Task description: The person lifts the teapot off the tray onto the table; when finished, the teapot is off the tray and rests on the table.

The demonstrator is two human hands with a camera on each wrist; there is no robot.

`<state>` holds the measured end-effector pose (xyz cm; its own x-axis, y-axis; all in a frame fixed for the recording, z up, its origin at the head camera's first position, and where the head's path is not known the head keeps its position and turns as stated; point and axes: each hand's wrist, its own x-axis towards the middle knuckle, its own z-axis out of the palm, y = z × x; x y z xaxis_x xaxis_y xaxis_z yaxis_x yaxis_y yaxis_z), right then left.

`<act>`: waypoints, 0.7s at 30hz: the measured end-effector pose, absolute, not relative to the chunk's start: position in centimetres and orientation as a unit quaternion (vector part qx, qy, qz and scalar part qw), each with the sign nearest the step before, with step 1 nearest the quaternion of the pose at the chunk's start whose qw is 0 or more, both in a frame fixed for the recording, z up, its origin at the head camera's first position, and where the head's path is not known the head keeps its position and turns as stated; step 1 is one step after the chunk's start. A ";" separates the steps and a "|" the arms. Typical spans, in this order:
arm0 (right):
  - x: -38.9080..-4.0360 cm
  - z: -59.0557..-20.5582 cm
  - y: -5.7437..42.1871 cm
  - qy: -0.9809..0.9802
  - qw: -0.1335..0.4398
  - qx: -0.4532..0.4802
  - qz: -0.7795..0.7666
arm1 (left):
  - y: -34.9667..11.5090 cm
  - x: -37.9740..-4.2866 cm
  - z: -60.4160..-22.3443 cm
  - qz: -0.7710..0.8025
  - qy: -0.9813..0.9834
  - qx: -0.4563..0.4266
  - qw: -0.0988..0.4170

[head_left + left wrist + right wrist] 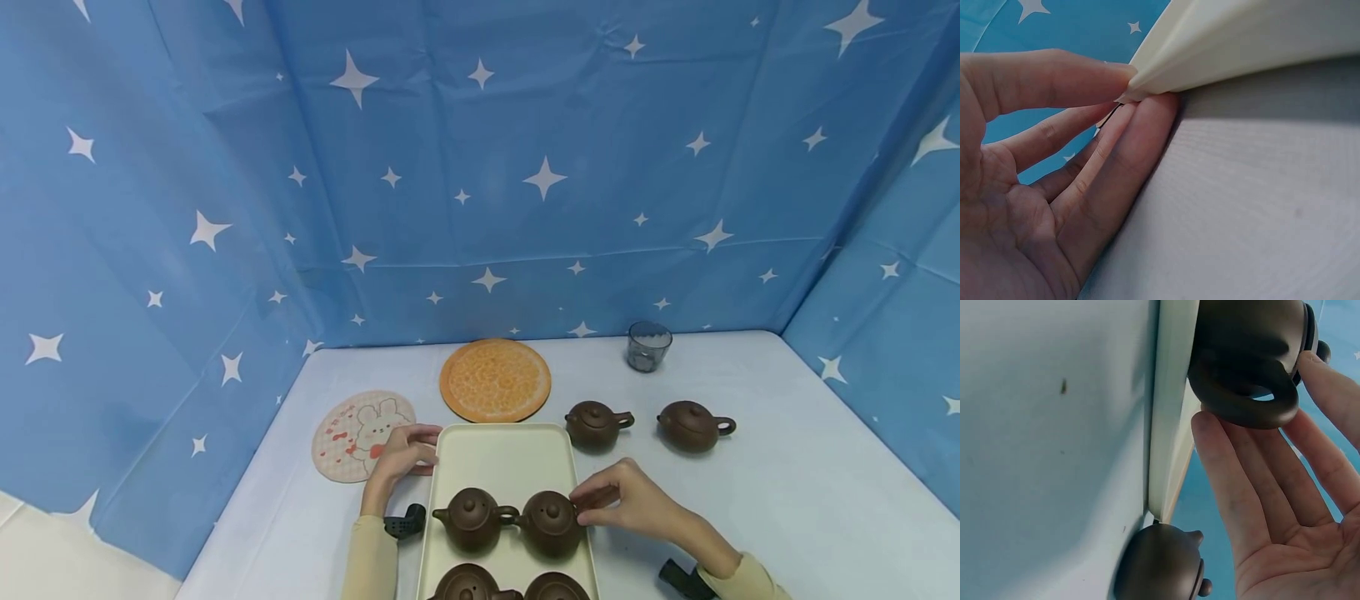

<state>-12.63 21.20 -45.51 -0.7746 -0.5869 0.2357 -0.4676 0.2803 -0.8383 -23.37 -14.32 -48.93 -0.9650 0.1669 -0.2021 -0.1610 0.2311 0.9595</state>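
Note:
My left hand [408,454] pinches the left rim of a cream rectangular tray [498,454]; in the left wrist view its thumb [1085,78] is on one side of the rim and its fingers are on the other. On the tray, my right hand [626,500] is at the handle side of a dark brown teapot [551,525]. Seen from the right wrist, the fingers reach out loosely, fingertips right at the teapot's handle [1241,415] and thumb near the lid. To its left stands another brown teapot [471,521], and more brown teapots [468,579] sit at the tray's near end.
Two brown teapots [594,425] [690,427] stand on the white table right of the tray. Behind them is a clear grey glass [648,346]. An orange round mat [495,379] lies beyond the tray, and a rabbit-print mat [360,433] lies at left.

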 end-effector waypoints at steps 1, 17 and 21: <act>-12.6 -45.6 21.2 0.800 0.058 -0.329 -0.498 | -14.3 -23.4 -48.9 0.620 0.774 0.003 0.131; -12.1 -46.3 21.3 0.808 0.044 -0.320 -0.492 | -14.4 -23.3 -49.0 0.619 0.775 0.001 0.130; -11.9 -46.4 21.4 0.813 0.035 -0.319 -0.486 | -14.3 -23.4 -49.0 0.618 0.775 0.004 0.129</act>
<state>-11.95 21.38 -46.37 -0.7936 -0.5533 0.2530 -0.4843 0.3228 -0.8132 -23.43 -14.26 -49.04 -0.9665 0.1666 -0.1954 -0.1535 0.2351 0.9598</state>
